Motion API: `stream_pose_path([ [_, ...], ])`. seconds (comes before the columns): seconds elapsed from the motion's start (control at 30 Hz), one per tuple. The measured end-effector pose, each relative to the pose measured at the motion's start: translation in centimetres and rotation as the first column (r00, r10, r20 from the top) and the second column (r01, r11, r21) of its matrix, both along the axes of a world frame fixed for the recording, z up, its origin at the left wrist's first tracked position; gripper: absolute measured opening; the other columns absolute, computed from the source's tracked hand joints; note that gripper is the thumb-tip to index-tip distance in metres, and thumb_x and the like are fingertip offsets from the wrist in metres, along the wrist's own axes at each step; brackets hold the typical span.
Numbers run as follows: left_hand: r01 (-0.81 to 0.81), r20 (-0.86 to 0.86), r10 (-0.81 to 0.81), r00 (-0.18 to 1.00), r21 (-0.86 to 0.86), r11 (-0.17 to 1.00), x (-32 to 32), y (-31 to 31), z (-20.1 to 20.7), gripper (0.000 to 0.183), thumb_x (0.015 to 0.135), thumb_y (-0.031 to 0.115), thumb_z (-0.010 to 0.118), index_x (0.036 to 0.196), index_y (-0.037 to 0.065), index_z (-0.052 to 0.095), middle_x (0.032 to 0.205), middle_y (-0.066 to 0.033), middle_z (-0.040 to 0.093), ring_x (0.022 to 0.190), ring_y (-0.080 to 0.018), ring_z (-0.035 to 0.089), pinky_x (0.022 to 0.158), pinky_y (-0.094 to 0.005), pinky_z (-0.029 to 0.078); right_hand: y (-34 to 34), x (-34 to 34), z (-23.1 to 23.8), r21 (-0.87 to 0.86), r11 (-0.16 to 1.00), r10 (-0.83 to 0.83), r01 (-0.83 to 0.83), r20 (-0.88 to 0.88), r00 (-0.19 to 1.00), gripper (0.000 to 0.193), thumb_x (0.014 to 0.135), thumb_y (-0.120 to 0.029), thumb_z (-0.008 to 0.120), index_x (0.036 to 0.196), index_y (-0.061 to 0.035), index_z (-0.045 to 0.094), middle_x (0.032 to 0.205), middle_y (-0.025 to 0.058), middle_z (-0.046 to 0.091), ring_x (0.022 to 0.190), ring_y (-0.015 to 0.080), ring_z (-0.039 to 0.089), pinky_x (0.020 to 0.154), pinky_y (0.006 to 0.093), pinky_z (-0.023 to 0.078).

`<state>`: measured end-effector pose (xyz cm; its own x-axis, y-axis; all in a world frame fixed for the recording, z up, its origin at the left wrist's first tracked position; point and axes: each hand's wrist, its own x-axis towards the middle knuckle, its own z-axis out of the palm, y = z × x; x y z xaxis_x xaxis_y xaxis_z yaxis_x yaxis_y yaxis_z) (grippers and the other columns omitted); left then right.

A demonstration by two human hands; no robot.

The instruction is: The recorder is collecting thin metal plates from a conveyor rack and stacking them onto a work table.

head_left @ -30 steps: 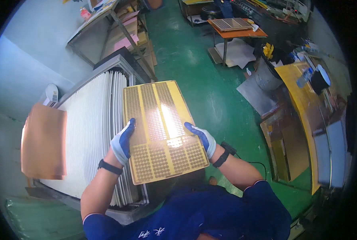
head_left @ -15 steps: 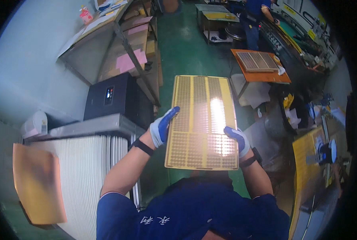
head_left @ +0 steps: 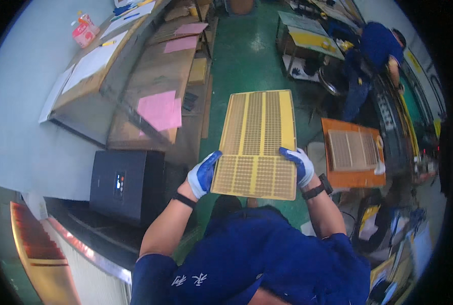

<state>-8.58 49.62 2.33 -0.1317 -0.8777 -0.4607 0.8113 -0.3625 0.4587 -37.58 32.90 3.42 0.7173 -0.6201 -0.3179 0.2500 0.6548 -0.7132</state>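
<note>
A thin rectangular circuit board panel (head_left: 255,152), yellow with dense blocks of small grid marks, is held out in front of my body. My left hand (head_left: 203,175), in a white glove with blue-coated fingers, grips its left edge near the lower corner. On the opposite edge my right hand (head_left: 299,165), gloved alike, closes with the thumb over the panel's face. Both hands hold the panel tilted, its far end over the green floor. The fingers beneath it are hidden.
To the right, an orange board (head_left: 348,181) carries a stack of similar panels (head_left: 353,150). A co-worker (head_left: 381,48) leans over a machine beyond. At left stand a dark box with a display (head_left: 130,185), shelves with pink sheets (head_left: 160,111), and a rack of white-edged sheets (head_left: 92,274).
I have moved forward along the aisle, the panel still in both hands. The orange board and co-worker appear nearer, while the white-edged sheets have slipped back at the lower left.
</note>
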Motion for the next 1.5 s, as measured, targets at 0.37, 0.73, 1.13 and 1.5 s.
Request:
stream_pose_path([
  [0.37, -0.325, -0.001, 0.326, 0.946, -0.036, 0.945, 24.1, -28.9, -10.3, 0.04, 0.1, 0.037, 0.048, 0.118, 0.003, 0.061, 0.114, -0.0121, 0.066, 0.104, -0.0238, 0.063, 0.09, -0.0369, 0.052, -31.4, 21.8, -0.5, 0.0, 0.991, 0.134, -0.134, 0.011, 0.991, 0.035, 0.085, -0.015, 0.071, 0.114, 0.003, 0.065, 0.101, 0.0094, 0.07, 0.087, 0.0174, 0.068, 0.078, 0.0312, 0.055],
  [0.73, -0.573, 0.934, -0.356, -0.007, 0.288, 0.767, 37.9, -54.2, -12.4, 0.072, 0.085, 0.045, 0.064, 0.139, 0.002, 0.045, 0.134, -0.0221, 0.053, 0.124, -0.0361, 0.051, 0.102, -0.0431, 0.041, -57.3, 30.2, -1.4, -0.232, 0.954, 0.179, -0.19, -0.066, 0.982, 0.032, 0.091, -0.014, 0.064, 0.118, 0.0032, 0.063, 0.105, 0.0111, 0.07, 0.093, 0.0174, 0.068, 0.082, 0.0304, 0.055],
  [1.13, -0.587, 0.633, -0.667, -0.393, 0.385, 0.712, 50.1, -71.8, -16.6, 0.091, 0.082, 0.055, 0.061, 0.147, 0.001, 0.03, 0.151, -0.0224, 0.032, 0.141, -0.0381, 0.027, 0.114, -0.0459, 0.029, -83.0, 53.8, -1.3, -0.017, 0.844, 0.518, -0.536, -0.239, 0.822, 0.038, 0.087, -0.017, 0.066, 0.119, 0.0039, 0.061, 0.104, 0.0098, 0.068, 0.093, 0.0171, 0.067, 0.083, 0.0305, 0.054],
  [1.5, -0.592, 0.964, 0.226, 0.137, -0.104, 0.799, 48.4, -65.1, -25.8, 0.068, 0.092, 0.041, 0.051, 0.148, 0.008, 0.031, 0.147, -0.0173, 0.04, 0.135, -0.0335, 0.04, 0.112, -0.0462, 0.031, -85.5, 70.1, -4.8, 0.018, 0.686, 0.72, -0.727, -0.155, 0.676, 0.036, 0.088, -0.017, 0.066, 0.118, 0.0027, 0.062, 0.106, 0.0075, 0.068, 0.093, 0.0164, 0.065, 0.084, 0.0329, 0.052],
])
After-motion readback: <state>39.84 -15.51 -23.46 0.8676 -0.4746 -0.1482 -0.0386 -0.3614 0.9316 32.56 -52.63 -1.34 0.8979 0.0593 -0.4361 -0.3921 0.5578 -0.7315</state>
